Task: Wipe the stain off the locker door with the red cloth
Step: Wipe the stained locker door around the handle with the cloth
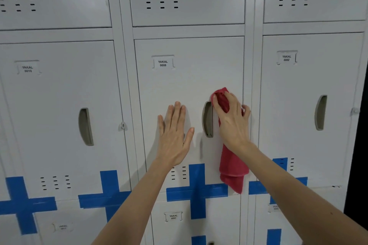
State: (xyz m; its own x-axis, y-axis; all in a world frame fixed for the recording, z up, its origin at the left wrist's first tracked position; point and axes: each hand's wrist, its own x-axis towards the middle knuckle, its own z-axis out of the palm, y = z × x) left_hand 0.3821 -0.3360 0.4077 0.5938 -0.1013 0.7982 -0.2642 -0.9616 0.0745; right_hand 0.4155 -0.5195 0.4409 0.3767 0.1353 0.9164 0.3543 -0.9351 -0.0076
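Note:
The grey locker door (179, 85) labelled YAKAL 0006 fills the middle of the view. My right hand (233, 119) presses the red cloth (233, 165) against the door's right side, just right of the recessed handle (207, 119). The cloth's top pokes out above my fingers and its long tail hangs down below my wrist. My left hand (175, 135) lies flat on the door, fingers spread a little, to the left of the handle. I cannot make out a stain; the spot under the cloth is hidden.
Neighbouring lockers YAKAL 0010 (27, 69) and YAKAL 0002 (286, 58) stand left and right, each with a handle. Blue tape crosses (197, 191) run along the lower door edges. A lower locker row sits beneath. A dark gap (360, 145) borders the right end.

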